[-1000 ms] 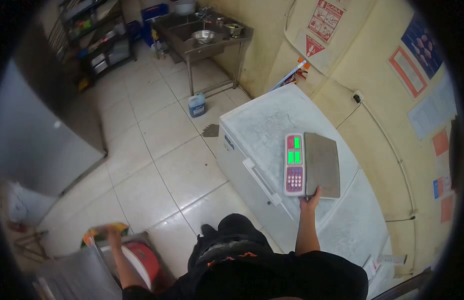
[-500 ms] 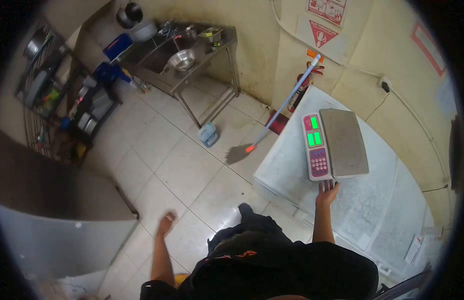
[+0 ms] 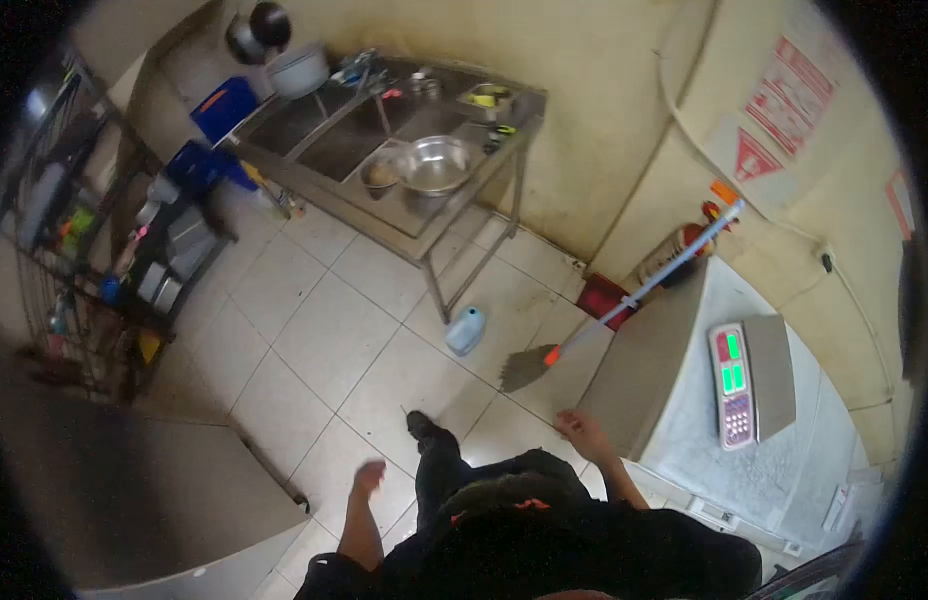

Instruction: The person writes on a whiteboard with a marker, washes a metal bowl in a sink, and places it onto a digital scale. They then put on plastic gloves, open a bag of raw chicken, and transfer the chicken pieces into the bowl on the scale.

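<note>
My left hand (image 3: 369, 476) hangs over the tiled floor, loosely open and slightly blurred, and holds nothing. My right hand (image 3: 583, 434), also empty with its fingers loosely apart, is in the air beside the near left side of a white-topped chest (image 3: 674, 425). On that top stands a weighing scale (image 3: 734, 388) with green lit displays, a keypad and a bare metal plate (image 3: 771, 375). The scale is out of reach of my right hand, further right. One dark shoe (image 3: 419, 424) is stepping forward on the tiles.
Ahead is a metal sink table (image 3: 384, 215) bearing a steel bowl (image 3: 434, 165) and a pot (image 3: 298, 72). A light blue jug (image 3: 466, 331), a broom (image 3: 529, 368) and a red dustpan (image 3: 604, 300) are on the floor. Shelving (image 3: 94, 215) lines the left; a large cabinet (image 3: 184, 500) stands near left.
My right hand has left the front edge of the scale and moved left, off the chest top. The view has shifted towards the sink table, which appears closer. The scale stays on the chest.
</note>
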Tool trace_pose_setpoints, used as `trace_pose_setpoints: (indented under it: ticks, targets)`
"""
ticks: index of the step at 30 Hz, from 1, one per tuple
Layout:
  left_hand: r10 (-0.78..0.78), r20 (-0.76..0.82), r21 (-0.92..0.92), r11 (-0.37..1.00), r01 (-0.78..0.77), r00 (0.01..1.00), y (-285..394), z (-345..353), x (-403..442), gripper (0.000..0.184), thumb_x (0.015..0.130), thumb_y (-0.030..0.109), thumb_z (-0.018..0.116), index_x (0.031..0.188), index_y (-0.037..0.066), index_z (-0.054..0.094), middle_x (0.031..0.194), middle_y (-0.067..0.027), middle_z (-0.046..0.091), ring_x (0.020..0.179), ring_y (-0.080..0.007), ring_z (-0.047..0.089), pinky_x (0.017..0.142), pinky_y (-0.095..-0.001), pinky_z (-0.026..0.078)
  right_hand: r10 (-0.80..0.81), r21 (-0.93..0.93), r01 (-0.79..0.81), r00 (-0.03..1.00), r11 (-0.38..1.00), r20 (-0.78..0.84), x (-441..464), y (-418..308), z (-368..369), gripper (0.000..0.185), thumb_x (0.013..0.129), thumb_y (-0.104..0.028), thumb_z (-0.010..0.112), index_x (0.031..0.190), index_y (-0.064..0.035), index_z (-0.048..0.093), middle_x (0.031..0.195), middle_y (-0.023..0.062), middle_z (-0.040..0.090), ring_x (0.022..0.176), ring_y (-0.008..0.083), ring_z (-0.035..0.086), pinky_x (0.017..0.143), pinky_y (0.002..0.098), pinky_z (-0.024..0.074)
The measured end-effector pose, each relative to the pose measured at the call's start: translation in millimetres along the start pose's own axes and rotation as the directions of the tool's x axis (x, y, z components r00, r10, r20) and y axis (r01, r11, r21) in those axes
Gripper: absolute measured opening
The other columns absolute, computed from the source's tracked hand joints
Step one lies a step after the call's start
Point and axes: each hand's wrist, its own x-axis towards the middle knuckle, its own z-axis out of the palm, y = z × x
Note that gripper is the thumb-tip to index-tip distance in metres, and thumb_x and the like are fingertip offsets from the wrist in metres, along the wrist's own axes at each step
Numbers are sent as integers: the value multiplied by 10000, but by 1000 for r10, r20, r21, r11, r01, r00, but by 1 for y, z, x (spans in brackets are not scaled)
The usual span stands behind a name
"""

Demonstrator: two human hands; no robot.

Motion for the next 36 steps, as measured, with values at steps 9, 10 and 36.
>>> trace_pose_setpoints:
  ticks: [9, 10, 36]
  targets:
    - [50, -376, -242, 959, -150, 925, 254, -270, 148, 248, 936, 237, 673, 1114, 64, 674, 996, -34, 681, 867, -125, 624, 761, -274, 517, -146, 367, 137, 989, 920, -5, 281, -267, 96, 500, 940, -474, 609, 1227, -65, 602, 988, 86, 673, 749, 187, 664, 679, 302, 540]
    - [56, -308, -210, 970, -125, 950, 268, -291, 163, 265, 935, 234, 674, 1139, 64, 670, 1028, -37, 679, 878, -127, 627, 775, -281, 518, -93, 417, 104, 995, 903, -45, 312, -298, 96, 495, 953, -470, 589, 1254, -78, 567, 1000, 94, 662, 754, 187, 660, 653, 296, 541]
    - [-3, -42, -825, 564, -33, 999, 567, -786, 716, 436, 857, 121, 594, 1249, -52, 510, 1130, -174, 638, 1053, -313, 642, 889, -488, 546, -162, 498, 48, 969, 866, 189, 873, -809, 307, 455, 965, -353, 583, 1225, 19, 590, 947, 136, 695, 726, 194, 687, 626, 334, 577]
